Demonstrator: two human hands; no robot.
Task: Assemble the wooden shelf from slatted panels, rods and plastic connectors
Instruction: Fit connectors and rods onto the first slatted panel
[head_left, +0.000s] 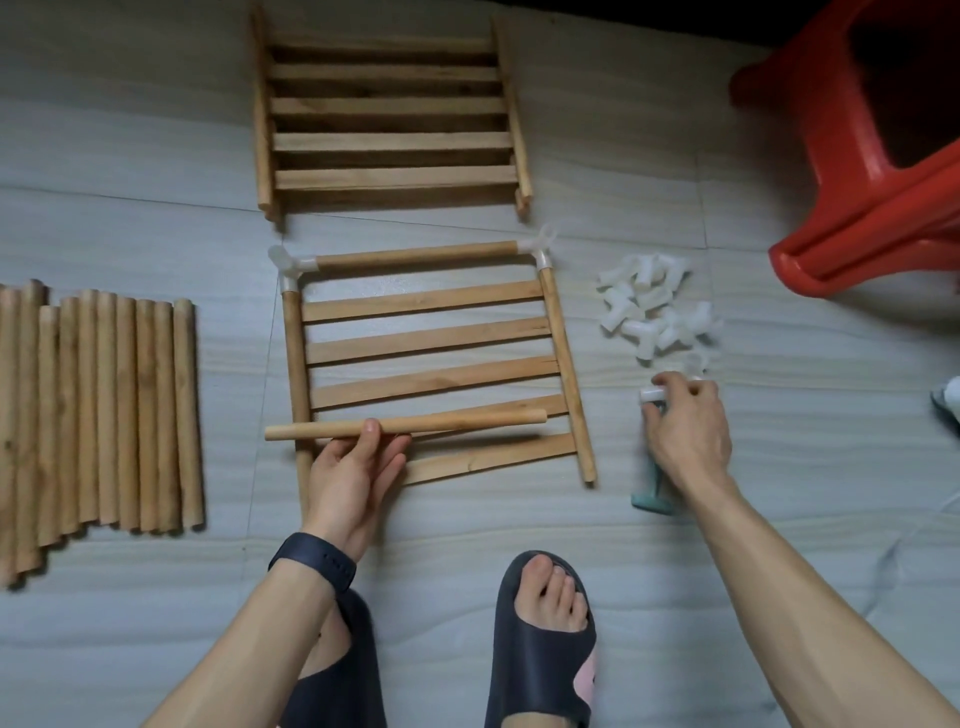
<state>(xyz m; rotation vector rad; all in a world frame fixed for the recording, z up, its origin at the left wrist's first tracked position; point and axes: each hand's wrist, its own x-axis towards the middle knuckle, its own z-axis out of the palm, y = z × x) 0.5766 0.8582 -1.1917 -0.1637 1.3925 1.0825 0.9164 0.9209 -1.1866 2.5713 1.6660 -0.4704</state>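
The left hand (358, 478) grips a loose rod (405, 425), thumb on top and fingers curled beneath it. The rod lies crosswise over the near end of a slatted panel (431, 364); whether it touches the slats cannot be told. This panel lies flat on the grey floor (675, 545) in front of the person. A second rod (415, 255) runs along its far edge, joined to the two side rails by a white corner connector at the left (288, 265) and another at the right (540, 247). The right hand (685, 421) is on the floor to the right of the panel, its fingers curled round a single white connector (653, 395). It sits at the near edge of a pile of connectors (654, 306). A teal object (649, 488) shows partly under that hand; what it is cannot be made out. Further away lies another slatted panel (389, 109), apart from the first. A row of rods (104, 410) lies side by side at the far left. A red stool (872, 156) lies tipped at the upper right. The left wrist wears a dark band (314, 561), and a foot in a dark slipper (540, 649) rests near the bottom edge.
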